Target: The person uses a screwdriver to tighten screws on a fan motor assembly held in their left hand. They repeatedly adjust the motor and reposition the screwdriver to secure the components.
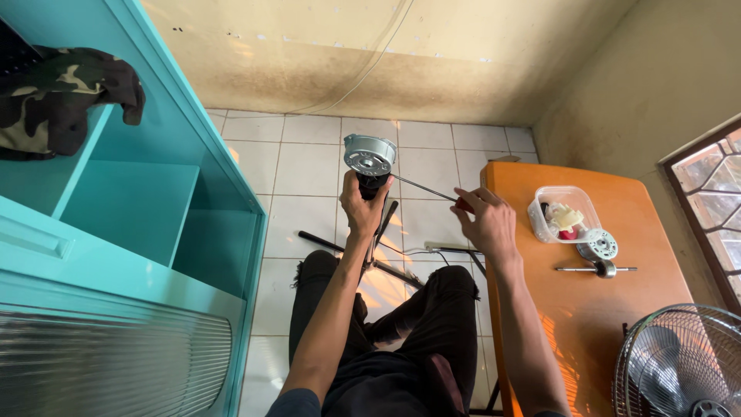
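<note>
My left hand (361, 202) grips the dark lower part of a round silver fan motor (370, 155) and holds it up above my lap. My right hand (484, 221) holds a screwdriver (432, 192) by its red handle. The thin metal shaft runs left, and its tip meets the motor just under the silver housing. Both hands are raised over the white tiled floor (309, 166), between a turquoise cabinet and an orange table.
A turquoise cabinet (131, 232) with a camouflage cloth (58, 96) on its shelf stands at my left. The orange table (594, 309) at my right carries a clear plastic box (565, 214), a round metal plate (600, 245) and a shaft (596, 269). A fan guard (679, 363) sits bottom right.
</note>
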